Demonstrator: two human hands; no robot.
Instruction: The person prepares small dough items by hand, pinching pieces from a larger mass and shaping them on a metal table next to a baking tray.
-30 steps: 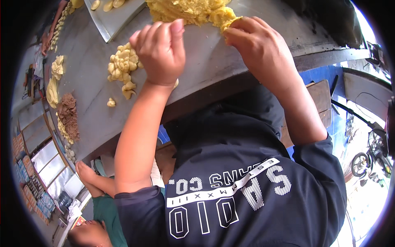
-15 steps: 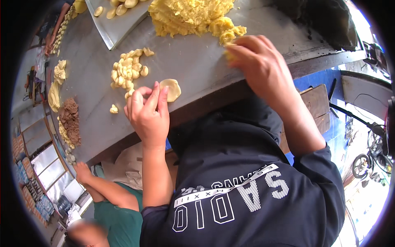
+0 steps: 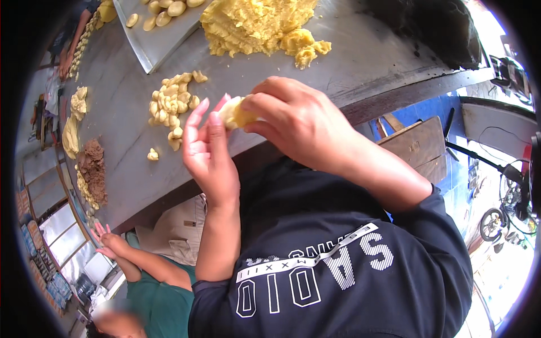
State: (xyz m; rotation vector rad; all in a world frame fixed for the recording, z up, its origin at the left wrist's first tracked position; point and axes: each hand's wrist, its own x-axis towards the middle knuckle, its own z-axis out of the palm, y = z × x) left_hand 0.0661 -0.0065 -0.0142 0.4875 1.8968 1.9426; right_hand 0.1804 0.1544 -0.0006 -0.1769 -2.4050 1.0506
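Observation:
Over the table's near edge, my left hand pinches a pale, flattened dough disc between thumb and fingers. My right hand meets it from the right, its fingertips closed round a lump of yellow filling against the disc. Fingers partly cover both pieces. Beyond them lies a big crumbly mound of yellow filling, with a smaller clump at its right. Small pale dough pieces are heaped just past my left hand.
A metal tray with rounded dough balls stands at the back. Brown paste and larger dough lumps lie at the left. A co-worker's hands are at lower left, another person's arm at far left. A dark bulky object occupies the back right.
My right hand has come left from beside the yellow mound, bringing filling to the dough disc. My left hand has shifted slightly right and turned. The co-worker's hands have moved apart a little.

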